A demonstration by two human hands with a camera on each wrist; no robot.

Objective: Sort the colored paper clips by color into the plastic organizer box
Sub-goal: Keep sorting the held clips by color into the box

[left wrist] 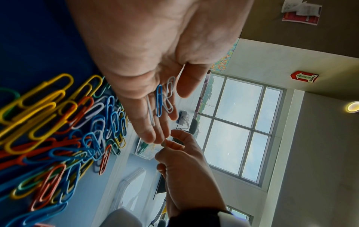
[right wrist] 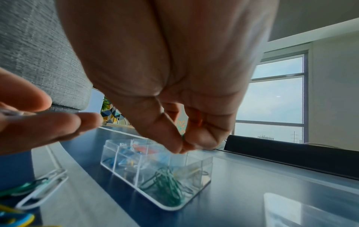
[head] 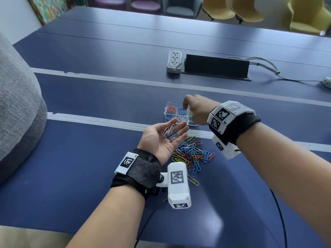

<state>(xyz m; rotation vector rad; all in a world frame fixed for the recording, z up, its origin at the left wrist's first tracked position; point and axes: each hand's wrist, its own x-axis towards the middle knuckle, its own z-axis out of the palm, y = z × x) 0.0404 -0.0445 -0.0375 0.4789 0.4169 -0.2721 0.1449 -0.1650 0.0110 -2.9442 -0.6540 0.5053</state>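
Observation:
My left hand [head: 166, 138] lies palm up and open just before the clear organizer box [head: 193, 124]. Loose on its fingers are a blue clip [left wrist: 159, 100] and white clips [head: 169, 129]. My right hand [head: 186, 106] hovers over the box's middle and right compartments with thumb and forefinger pinched tight [right wrist: 182, 147]. A small greenish bit, seemingly a paper clip, shows between the tips. The box [right wrist: 174, 204] holds orange clips [head: 172, 108], blue, white, yellow and green clips [right wrist: 167, 184] in separate compartments. A mixed pile of clips [head: 191, 153] lies on the blue table under my left hand.
A white power strip [head: 174, 61] and a black cable box [head: 215, 67] with grey cables [head: 268, 68] sit farther back. A grey upholstered seat [head: 18, 104] is at the left. A stray yellow clip [head: 193, 180] lies near my left wrist.

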